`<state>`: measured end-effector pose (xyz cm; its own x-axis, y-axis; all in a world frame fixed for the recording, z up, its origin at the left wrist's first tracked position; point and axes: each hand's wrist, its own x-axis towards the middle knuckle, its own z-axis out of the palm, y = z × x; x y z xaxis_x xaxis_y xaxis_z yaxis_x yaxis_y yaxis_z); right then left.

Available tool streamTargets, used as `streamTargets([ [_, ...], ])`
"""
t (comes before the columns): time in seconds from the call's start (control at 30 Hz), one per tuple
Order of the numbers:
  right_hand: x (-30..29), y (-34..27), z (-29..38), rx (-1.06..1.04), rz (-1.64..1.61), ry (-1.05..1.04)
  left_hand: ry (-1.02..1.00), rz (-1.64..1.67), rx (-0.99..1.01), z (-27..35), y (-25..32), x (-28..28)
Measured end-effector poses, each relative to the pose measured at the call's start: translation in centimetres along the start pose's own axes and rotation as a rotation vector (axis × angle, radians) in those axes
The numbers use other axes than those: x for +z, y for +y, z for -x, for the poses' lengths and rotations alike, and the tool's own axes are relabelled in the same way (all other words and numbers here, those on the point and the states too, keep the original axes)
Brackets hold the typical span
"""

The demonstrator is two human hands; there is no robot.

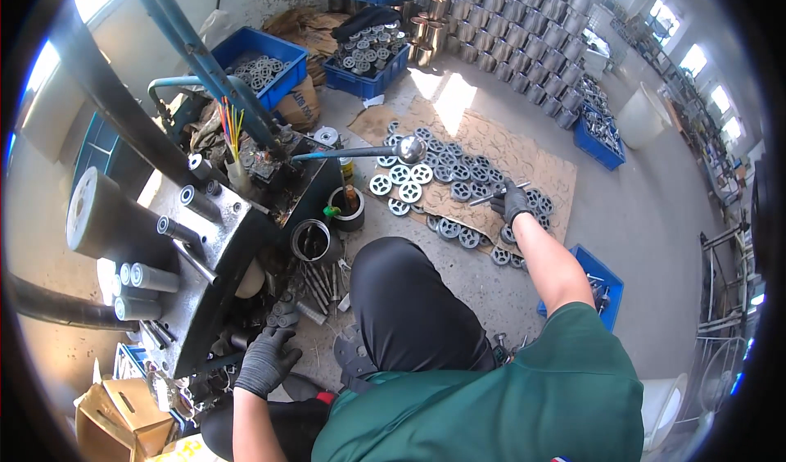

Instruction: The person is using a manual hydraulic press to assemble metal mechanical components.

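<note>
My right hand (511,202), in a dark grey work glove, is closed on a thin metal shaft (482,200) above the right part of a cardboard sheet (491,219). Many spoked metal discs (411,191) lie on and beside that sheet, some close to the hand. My left hand (268,360), gloved too, has its fingers apart and holds nothing visible; it is low on the left, near several grey metal cylinders (283,314). Left of it stands a machine with a steel table (202,241), which bears upright cylindrical parts (199,203) and loose rods.
A lever with a ball end (411,149) sticks out over the discs. Two pots (312,241) (347,209) stand beside the machine. Blue crates of metal parts (368,81) (599,133) and stacked metal cylinders (516,32) stand farther off. Another blue crate (614,277) is by my right arm.
</note>
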<state>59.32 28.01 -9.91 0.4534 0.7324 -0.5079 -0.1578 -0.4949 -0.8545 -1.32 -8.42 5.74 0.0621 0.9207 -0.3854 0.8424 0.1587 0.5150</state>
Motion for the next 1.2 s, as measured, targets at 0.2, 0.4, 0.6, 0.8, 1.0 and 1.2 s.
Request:
streamTargets([
  [0.2, 0.7, 3.4, -6.4, 0.009, -0.326, 0.129, -0.044, -0.072, -0.061, -0.9, -1.1, 1.0],
  [0.4, 4.6, 5.0, -10.3, 0.030, -0.397, 0.136, -0.129, -0.046, -0.144, -1.5, -3.1, 2.8],
  [0.6, 5.8, 4.8, -14.4, -0.161, 0.236, 0.385, -0.101, -0.027, -0.145, -1.4, -3.8, 3.6],
  [0.8, 7.5, 2.5, -11.0, -0.479, 0.761, 0.116, -0.115, -0.047, -0.145, -1.7, -4.3, 3.8],
  [1.0, 8.4, -0.7, -10.4, -0.130, 0.678, -0.006, -0.150, -0.049, -0.157, -2.0, -5.6, 4.4],
  [1.2, 8.0, 3.1, -12.4, -0.367, 0.982, 0.033, -0.163, -0.052, -0.148, -2.1, -5.3, 4.0],
])
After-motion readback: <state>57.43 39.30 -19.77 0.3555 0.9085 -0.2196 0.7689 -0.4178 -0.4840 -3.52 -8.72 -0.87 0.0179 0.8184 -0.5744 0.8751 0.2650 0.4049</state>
